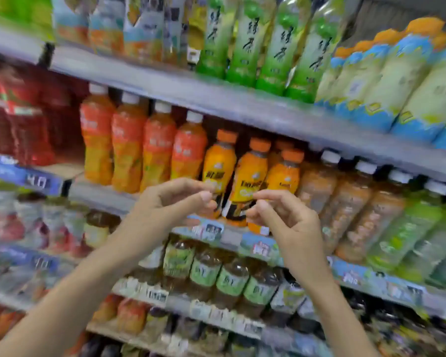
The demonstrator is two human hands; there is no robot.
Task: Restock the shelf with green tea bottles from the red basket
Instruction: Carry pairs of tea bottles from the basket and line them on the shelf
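The left hand [170, 204] and the right hand [289, 222] were loosely curled, holding nothing. The green-labelled plastic tea bottles [245, 47] stood above them; the red basket was not visible. The next bottle, I think, needs a mid-body grip, label forward.

Green tea bottles [245, 45] show green-white labels with black script; centre bottles [250, 173] are orange with orange caps.

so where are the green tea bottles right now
Head view: the green tea bottles stand on the upper shelf, centre-right, with the blue-and-cream bottles to their right and orange-capped bottles one shelf below.
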